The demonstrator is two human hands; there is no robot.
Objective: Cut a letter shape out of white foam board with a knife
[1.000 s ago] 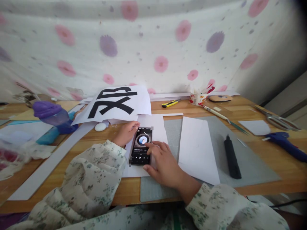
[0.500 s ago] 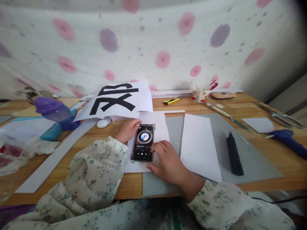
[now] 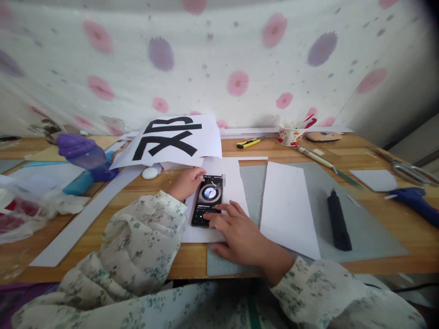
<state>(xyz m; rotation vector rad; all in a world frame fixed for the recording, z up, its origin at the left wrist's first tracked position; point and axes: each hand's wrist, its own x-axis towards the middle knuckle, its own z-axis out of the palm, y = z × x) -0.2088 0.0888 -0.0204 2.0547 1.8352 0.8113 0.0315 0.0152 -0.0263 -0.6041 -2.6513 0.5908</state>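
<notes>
A black phone (image 3: 208, 198) lies on white paper (image 3: 235, 187) near the middle of the table, its lit screen showing a round picture in a music player. At the phone's upper left edge rests my left hand (image 3: 187, 182), with its fingertips pressed together; whether they pinch anything is hidden. Over the lower part of the screen, my right hand (image 3: 240, 233) has its fingers apart and one fingertip on the screen's controls. Nothing is held in it. A white board piece (image 3: 288, 208) lies to the right on the grey cutting mat (image 3: 370, 228).
A black pen-shaped tool (image 3: 339, 221), blue glue gun (image 3: 416, 203) and scissors (image 3: 404, 169) lie right. Behind are a yellow cutter (image 3: 250, 142), paper cup (image 3: 290, 136) and printed sheet (image 3: 209, 141). A purple-lidded bottle (image 3: 82, 153) lies left.
My right hand has shifted up and left over the phone's lower screen, with a finger now reaching the playback controls. My left hand stays at the phone's edge. The view has shifted slightly.
</notes>
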